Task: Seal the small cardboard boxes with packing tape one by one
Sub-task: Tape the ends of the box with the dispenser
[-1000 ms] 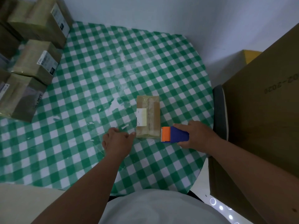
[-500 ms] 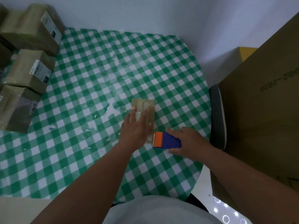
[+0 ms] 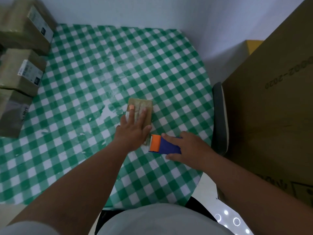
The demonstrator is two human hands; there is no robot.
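Note:
A small brown cardboard box (image 3: 144,106) lies flat near the middle of the green checked table (image 3: 101,65). My left hand (image 3: 133,129) presses down on its top with straight fingers and covers the near half. My right hand (image 3: 186,148) grips a blue and orange tape dispenser (image 3: 162,144). The dispenser's orange end sits at the box's near right corner, on the tablecloth.
Several taped brown boxes with white labels (image 3: 25,73) are stacked along the table's left edge. A large cardboard carton (image 3: 271,107) stands at the right, with a dark chair edge (image 3: 219,116) between it and the table. A white wall runs behind.
My left hand moved from the tablecloth beside the box onto the box's top and now lies flat there. The dispenser in my right hand stays at the box's near end.

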